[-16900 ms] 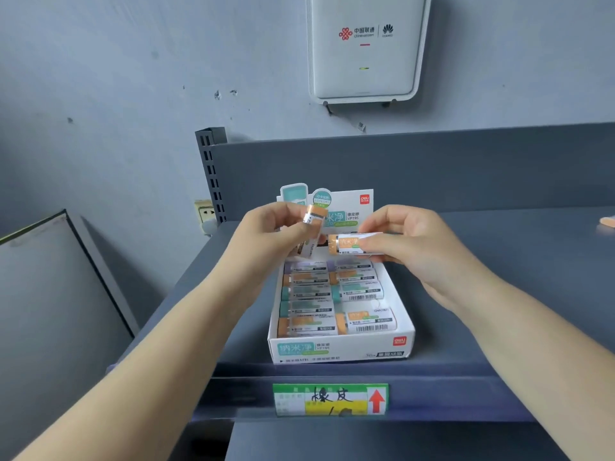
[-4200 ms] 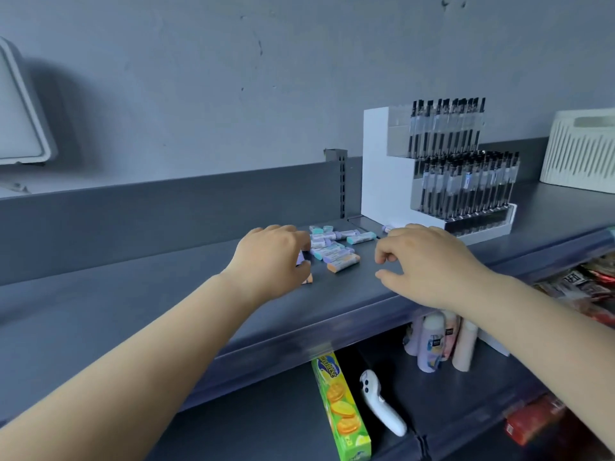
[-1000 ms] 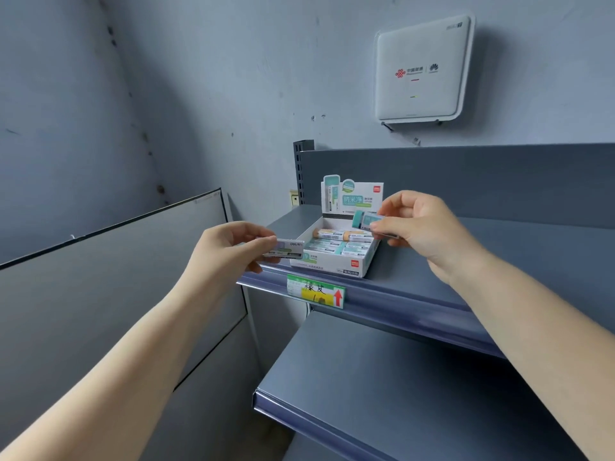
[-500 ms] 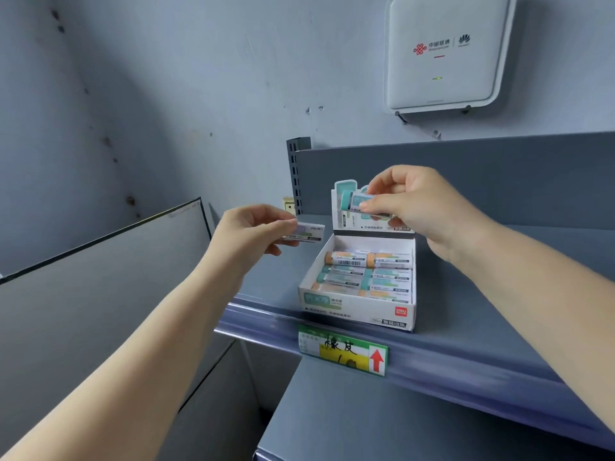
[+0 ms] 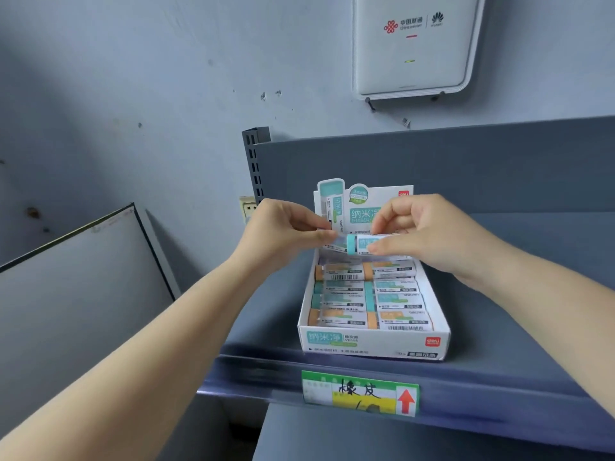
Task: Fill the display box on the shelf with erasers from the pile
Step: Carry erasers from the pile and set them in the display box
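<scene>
Looking at head view only, no other cams.

We've got the display box sitting at the front edge of the shelf, just behind the price tag. Box is mostly stocked: four rows x two cols of erasers visible inside, orange-capped row toward the back, teal ones mid, orange again at front. Only gap we can make out is the back strip right under the header card, and both hands hover over exactly that spot.

Left hand: thumb + fingertips pinched on a pale eraser, mostly hidden by the fingers, colour unclear. Right hand: thumb + index pinching a teal-capped eraser, other fingers curled loosely above it. The two erasers sit roughly end to end, held level above the back row, not in the box yet. Can't tell if they touch each other.

Our est: task is late stage, approx one row left on this layer. Remaining = drop these two into the back slot. Whether a 2nd layer is wanted, can't say. Pile isn't in frame, so no count of leftover stock.

Misc: white router box on wall, wall socket behind left hand.
</scene>
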`<act>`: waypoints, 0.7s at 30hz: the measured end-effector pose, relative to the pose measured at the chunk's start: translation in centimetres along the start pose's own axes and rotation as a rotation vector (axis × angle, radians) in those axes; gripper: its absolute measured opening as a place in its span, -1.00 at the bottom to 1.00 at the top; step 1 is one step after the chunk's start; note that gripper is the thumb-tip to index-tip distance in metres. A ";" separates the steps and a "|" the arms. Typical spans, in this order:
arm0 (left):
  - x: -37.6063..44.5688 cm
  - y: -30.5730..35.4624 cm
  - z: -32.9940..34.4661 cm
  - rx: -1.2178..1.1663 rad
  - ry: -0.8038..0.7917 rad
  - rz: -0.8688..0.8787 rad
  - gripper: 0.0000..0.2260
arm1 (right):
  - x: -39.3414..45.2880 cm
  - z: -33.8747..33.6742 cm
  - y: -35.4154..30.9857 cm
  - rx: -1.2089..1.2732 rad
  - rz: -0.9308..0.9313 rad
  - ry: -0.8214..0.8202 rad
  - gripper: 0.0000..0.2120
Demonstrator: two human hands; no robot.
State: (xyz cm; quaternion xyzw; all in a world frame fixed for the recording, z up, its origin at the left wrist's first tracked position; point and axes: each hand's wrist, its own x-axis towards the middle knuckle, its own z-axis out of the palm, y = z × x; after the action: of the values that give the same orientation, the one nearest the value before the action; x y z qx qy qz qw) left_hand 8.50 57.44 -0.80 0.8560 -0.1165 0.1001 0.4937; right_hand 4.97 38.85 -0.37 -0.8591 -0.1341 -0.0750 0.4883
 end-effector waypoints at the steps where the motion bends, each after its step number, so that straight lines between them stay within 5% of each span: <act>1: 0.3 -0.2 0.2 0.012 -0.007 0.012 -0.92 | 0.1 0.1 0.1 -0.015 0.009 -0.008 -0.86; 13: 1.1 -2.4 1.3 0.341 -0.089 0.178 -0.96 | 0.8 -0.2 1.2 -0.085 0.005 -0.010 -0.86; 21: 0.3 -2.2 0.2 0.205 -0.225 0.145 -0.91 | 0.8 0.1 1.4 -0.101 -0.043 -0.030 -0.86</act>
State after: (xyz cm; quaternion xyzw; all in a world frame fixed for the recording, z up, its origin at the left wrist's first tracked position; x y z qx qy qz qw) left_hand 9.42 58.32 -2.65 0.8970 -0.2218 0.0504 0.3790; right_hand 6.12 38.42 -1.36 -0.8806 -0.1558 -0.0793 0.4404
